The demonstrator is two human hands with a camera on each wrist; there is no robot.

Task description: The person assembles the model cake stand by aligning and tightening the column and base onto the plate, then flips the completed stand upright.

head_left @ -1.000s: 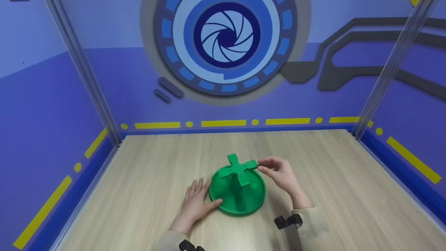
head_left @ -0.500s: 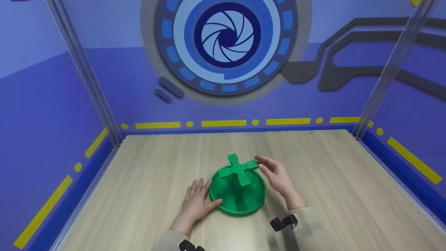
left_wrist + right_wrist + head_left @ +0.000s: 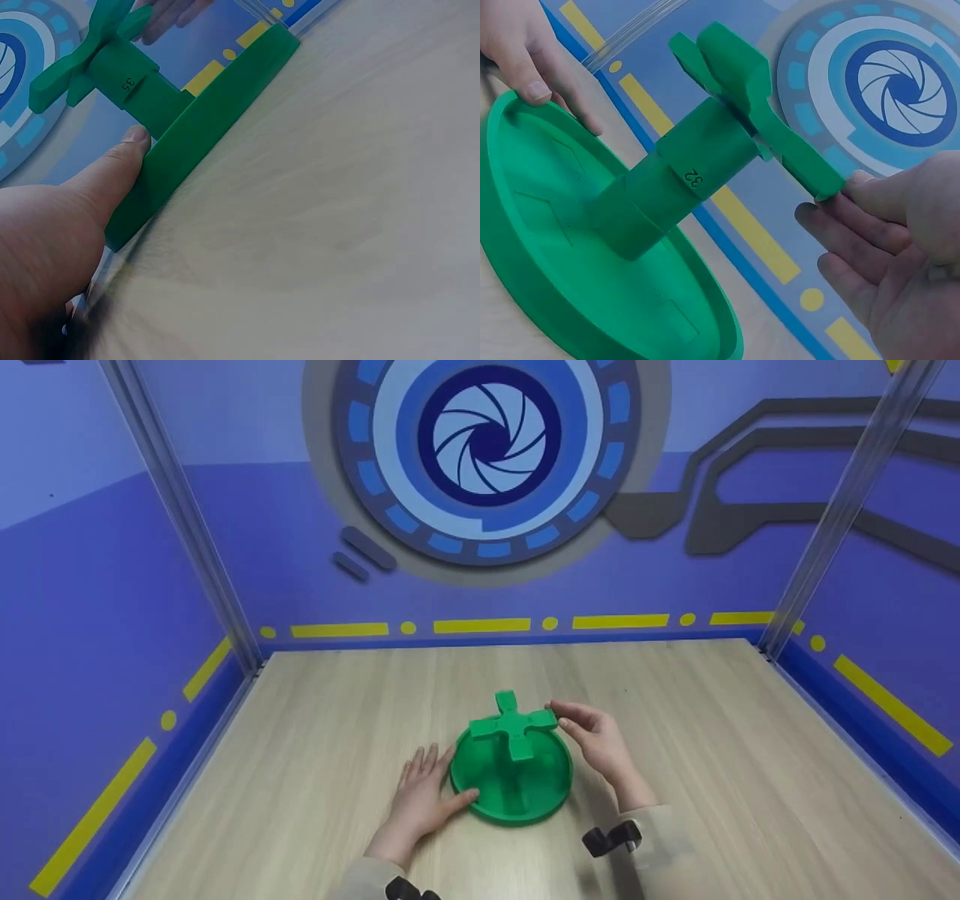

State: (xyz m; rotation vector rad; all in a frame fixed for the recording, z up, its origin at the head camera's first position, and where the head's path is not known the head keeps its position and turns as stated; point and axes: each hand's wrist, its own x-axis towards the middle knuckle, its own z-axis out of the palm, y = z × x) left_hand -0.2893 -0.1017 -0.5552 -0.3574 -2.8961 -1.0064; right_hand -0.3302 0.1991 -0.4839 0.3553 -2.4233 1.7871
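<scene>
A round green base [image 3: 517, 802] with a raised rim stands on the table; from its middle rises a thick stepped column [image 3: 690, 165], marked 32 on the side seen in the right wrist view. On the column sits a green four-armed cross-shaped top [image 3: 514, 724]. My left hand [image 3: 424, 799] rests at the base's left side, fingers straight along the outside and thumb [image 3: 124, 161] over the rim. With thumb and forefinger, my right hand [image 3: 596, 739] pinches the end of the top's right arm; its other fingers [image 3: 847, 277] hold nothing.
The wood-patterned table [image 3: 337, 697] runs back to a blue printed wall [image 3: 285, 547] with yellow dashes. Metal posts [image 3: 180, 510] stand at both back corners. Black wrist cameras [image 3: 611, 838] sit on the beige sleeves.
The cross-shaped top has turned slightly clockwise as seen from above. My right hand has shifted a little left and regripped the arm's end. The left hand and the base stay in place.
</scene>
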